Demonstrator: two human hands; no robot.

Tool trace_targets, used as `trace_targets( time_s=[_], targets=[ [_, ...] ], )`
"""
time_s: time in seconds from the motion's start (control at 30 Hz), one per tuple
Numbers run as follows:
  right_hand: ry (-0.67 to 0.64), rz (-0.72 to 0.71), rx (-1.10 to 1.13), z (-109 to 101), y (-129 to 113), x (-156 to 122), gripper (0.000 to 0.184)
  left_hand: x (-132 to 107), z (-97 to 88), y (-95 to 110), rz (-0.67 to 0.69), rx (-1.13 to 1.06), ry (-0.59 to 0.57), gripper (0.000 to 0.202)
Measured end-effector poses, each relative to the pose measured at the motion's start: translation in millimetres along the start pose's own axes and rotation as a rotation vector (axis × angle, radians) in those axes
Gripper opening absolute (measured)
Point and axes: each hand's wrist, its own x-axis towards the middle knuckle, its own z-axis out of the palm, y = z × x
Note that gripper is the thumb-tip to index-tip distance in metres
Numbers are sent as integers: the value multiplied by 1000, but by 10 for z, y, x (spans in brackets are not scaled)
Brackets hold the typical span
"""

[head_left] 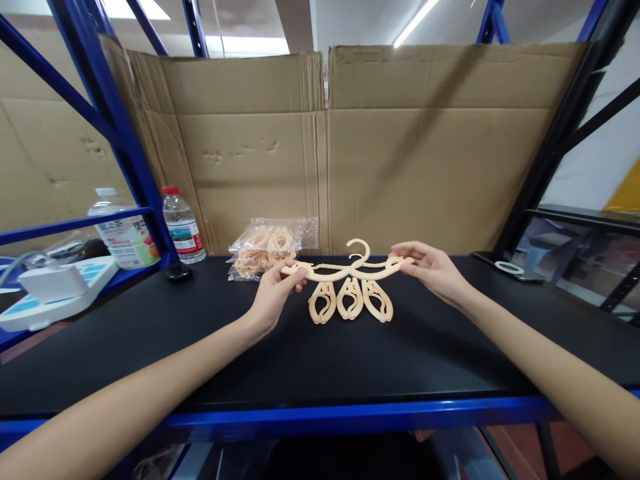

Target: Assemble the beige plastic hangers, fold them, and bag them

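Note:
A cream folding clothes hanger [330,275] is held up by its two ends, its arms spread and its hook on top. My left hand [275,290] pinches the left end between thumb and fingers. At the other end, my right hand [430,270] grips the tip the same way. Below the hanger, three folded hangers of the same colour lie side by side on the black tabletop: a left one [313,310], a middle one [341,305] and a right one [386,310].
Clear plastic bags of folded hangers [265,247] are piled behind my left hand. A red-capped water bottle [184,227], a black computer mouse [178,272] and a white power strip [60,303] stand at left. Cardboard sheets [425,147] wall the back. The blue table edge [320,419] runs in front.

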Motion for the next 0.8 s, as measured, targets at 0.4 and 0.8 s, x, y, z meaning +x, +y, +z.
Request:
trace_targets(
  time_s=[0.4,0.8],
  targets=[
    [-227,215,350,588,-154,-265,46,-232,214,24,-96,-11,-401,27],
    [-171,205,90,665,-152,-320,37,-235,221,30,-72,72,-317,31]
  ],
)
